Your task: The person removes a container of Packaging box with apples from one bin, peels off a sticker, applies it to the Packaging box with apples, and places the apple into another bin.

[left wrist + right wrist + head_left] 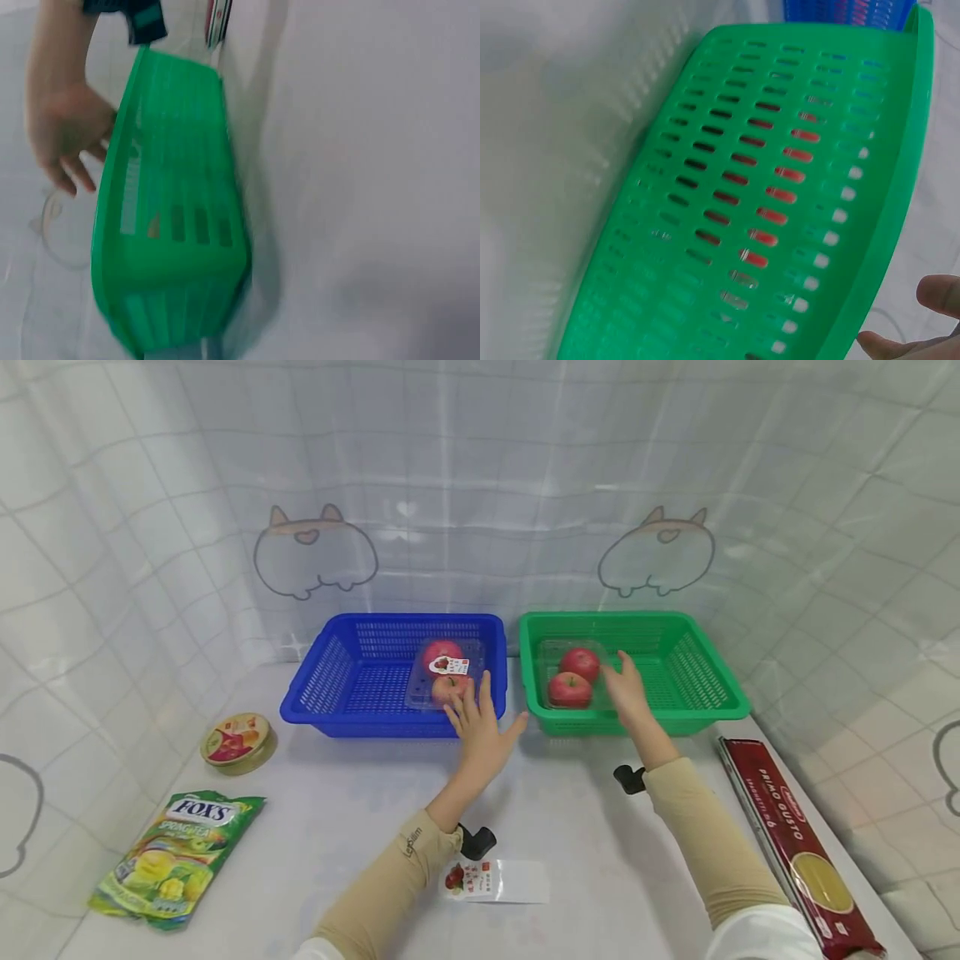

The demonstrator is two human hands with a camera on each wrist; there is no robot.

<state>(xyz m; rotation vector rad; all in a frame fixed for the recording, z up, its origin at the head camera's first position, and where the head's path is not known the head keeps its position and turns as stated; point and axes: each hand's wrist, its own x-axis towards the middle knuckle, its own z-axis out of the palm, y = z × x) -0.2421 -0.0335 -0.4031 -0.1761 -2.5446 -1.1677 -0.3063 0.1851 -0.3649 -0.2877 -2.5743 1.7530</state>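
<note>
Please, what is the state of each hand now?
Left hand: open, holding nothing.
Right hand: open, at the clear apple box.

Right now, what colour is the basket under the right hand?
Green. The basket under the right hand shows best in the head view.

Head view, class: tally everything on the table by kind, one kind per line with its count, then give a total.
Baskets: 2, a blue basket and a green basket
Clear apple packs: 2, one apple pack in the blue, another pack in the green
Candy tin: 1
Fox's candy bag: 1
Spaghetti box: 1
Label card: 1
Total: 8
</note>
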